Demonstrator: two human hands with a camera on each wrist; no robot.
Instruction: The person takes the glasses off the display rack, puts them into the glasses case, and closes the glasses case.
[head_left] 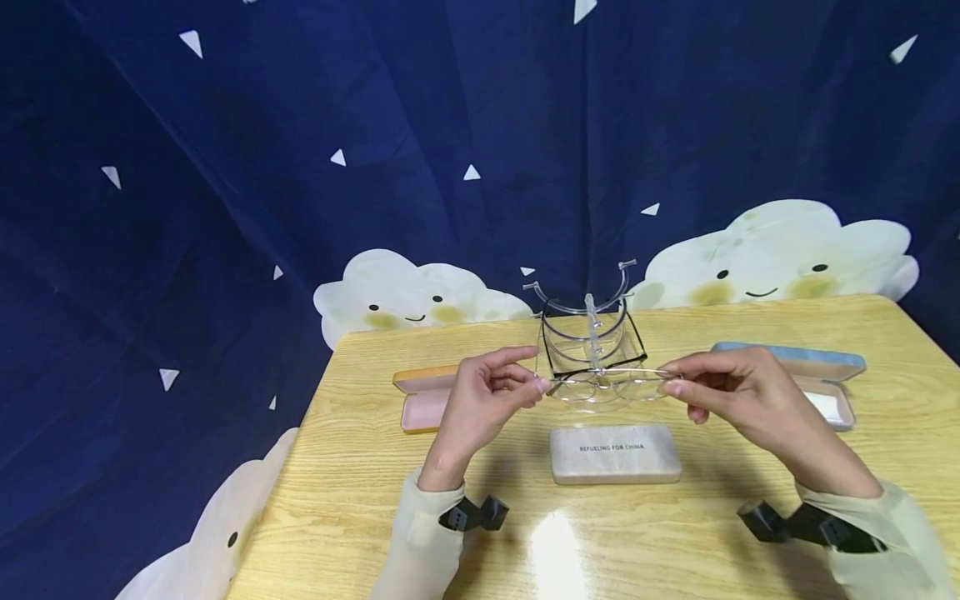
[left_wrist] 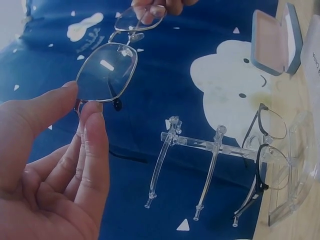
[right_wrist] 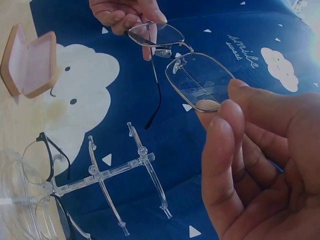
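A pair of eyeglasses [head_left: 637,385] with thin metal rims and dark temple tips is held up between both hands. My left hand [head_left: 480,396] pinches one end of the frame between thumb and fingers, and my right hand [head_left: 750,392] pinches the other end. In the left wrist view, one lens [left_wrist: 107,72] shows a bright reflection. Behind the glasses in the head view rises a clear plastic display stand [head_left: 591,312] with several curved arms. On its lowest arm sits a second pair of glasses [left_wrist: 260,167] with a dark upper frame.
A closed grey glasses case [head_left: 615,454] lies in front of the stand. An orange case [head_left: 423,379] lies open on the left, partly behind my left hand. On the right a blue case [head_left: 821,361] stands open, with something white inside. A blue curtain [head_left: 450,100] hangs behind the wooden table [head_left: 337,500].
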